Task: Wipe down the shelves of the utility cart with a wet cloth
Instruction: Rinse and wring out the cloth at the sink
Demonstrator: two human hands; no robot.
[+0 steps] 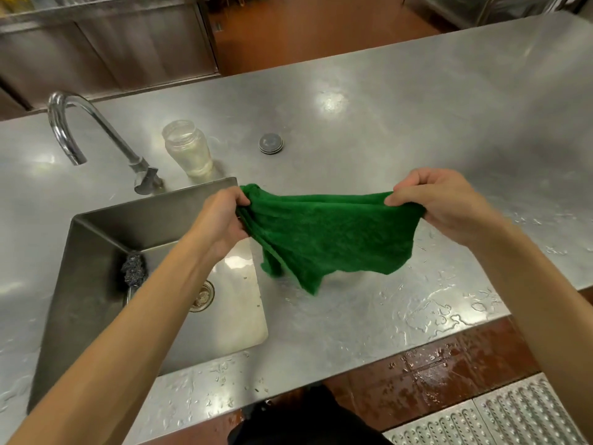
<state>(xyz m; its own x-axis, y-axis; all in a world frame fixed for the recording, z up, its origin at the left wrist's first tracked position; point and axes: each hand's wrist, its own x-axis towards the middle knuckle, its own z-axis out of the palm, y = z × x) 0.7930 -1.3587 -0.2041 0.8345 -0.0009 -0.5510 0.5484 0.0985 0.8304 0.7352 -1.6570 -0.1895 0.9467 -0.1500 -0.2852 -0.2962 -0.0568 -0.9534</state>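
faucet (pixel 96 130): beyond and left of the left hand, spout arched over the sink.
sink (pixel 96 239): under the left forearm; a dark scouring pad (pixel 134 269) lies against its left wall.
jar (pixel 187 149): clear, lidless, upright beyond the left hand.
left hand (pixel 221 220): fingers curled, pinching the cloth's left corner.
green cloth (pixel 327 236): stretched between both hands, hanging above the wet steel counter (pixel 417 123).
lid (pixel 270 143): beyond the cloth.
right hand (pixel 446 203): fingers curled, gripping the cloth's right corner.
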